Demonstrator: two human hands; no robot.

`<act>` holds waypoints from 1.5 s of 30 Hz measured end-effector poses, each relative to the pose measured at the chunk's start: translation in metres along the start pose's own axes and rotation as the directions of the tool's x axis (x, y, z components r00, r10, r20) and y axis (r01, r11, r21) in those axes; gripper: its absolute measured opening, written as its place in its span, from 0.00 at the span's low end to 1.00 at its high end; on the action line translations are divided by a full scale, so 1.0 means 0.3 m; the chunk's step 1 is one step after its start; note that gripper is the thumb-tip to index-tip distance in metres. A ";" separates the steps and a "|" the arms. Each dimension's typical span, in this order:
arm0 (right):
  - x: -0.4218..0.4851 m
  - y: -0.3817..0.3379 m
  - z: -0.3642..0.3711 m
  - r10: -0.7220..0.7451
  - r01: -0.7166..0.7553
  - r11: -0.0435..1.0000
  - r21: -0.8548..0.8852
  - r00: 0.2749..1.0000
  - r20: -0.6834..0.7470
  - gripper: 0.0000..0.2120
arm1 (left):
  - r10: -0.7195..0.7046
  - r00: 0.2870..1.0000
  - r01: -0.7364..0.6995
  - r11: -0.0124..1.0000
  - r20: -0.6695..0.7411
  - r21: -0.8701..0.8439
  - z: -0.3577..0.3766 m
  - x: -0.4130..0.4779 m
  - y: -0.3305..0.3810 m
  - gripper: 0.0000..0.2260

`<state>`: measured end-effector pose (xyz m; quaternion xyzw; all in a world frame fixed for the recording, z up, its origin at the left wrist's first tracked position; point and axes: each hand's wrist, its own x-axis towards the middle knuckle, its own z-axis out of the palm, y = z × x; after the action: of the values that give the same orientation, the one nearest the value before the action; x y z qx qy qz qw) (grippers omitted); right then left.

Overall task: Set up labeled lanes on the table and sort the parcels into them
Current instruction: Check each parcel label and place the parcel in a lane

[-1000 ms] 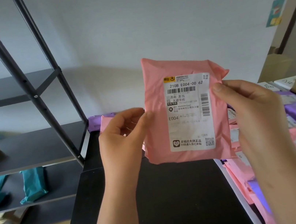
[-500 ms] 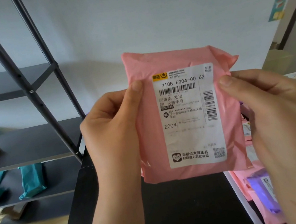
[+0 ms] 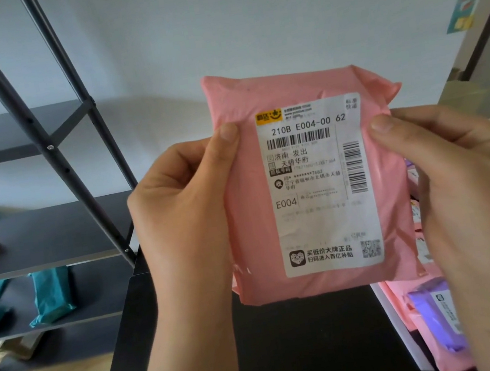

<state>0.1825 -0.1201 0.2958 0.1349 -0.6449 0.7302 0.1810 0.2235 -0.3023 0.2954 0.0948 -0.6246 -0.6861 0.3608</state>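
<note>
**Parcel drawn closer, label now readable**

Compared with a second ago, the pink parcel (image 3: 252, 232) sits nearer the camera and fills more of the view. The left hand (image 3: 184, 213) has shifted from a loose touch low on the left edge to a firm hold, with its thumb pressed on the front face near the label's top corner. The right hand (image 3: 460, 185) pinches the right edge as before, thumb in front and fingers behind.

The parcel is upright and in the air, clear of the black tabletop (image 3: 294, 352), above its far right part. Its white label (image 3: 320, 186) faces the camera and reads "210B E004-00 62", with "E004" lower down.

This looks like the reading step: the code should decide the lane. No lane markers show on the tabletop, so placement is not yet done. A purple parcel (image 3: 438, 315) lies on other pink ones just past the tabletop's right edge, probably unsorted.
</note>
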 end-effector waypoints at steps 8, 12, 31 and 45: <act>0.035 0.029 -0.010 0.027 -0.031 0.999 -0.033 0.992 -0.120 0.04 | -0.044 0.989 0.028 0.993 0.140 0.115 -0.022 0.016 -0.052 0.09; 0.066 0.060 -0.007 0.079 -0.086 0.996 -0.040 0.987 -0.140 0.04 | -0.148 0.970 0.103 0.969 0.194 0.225 -0.025 0.012 -0.091 0.11; 0.028 0.198 0.041 0.221 -0.132 0.891 -0.434 0.962 0.162 0.03 | -0.370 0.926 0.376 0.922 -0.081 0.091 -0.042 0.067 -0.196 0.05; 0.050 0.242 0.063 0.473 -0.457 0.844 -0.279 0.881 -0.012 0.05 | -0.603 0.798 0.602 0.798 -0.016 -0.028 -0.079 0.108 -0.302 0.06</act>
<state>0.1366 -0.1449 0.2398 -0.0309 -0.7577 0.6518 -0.0031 0.1796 -0.3445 0.2172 0.2927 -0.5506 -0.7705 0.1326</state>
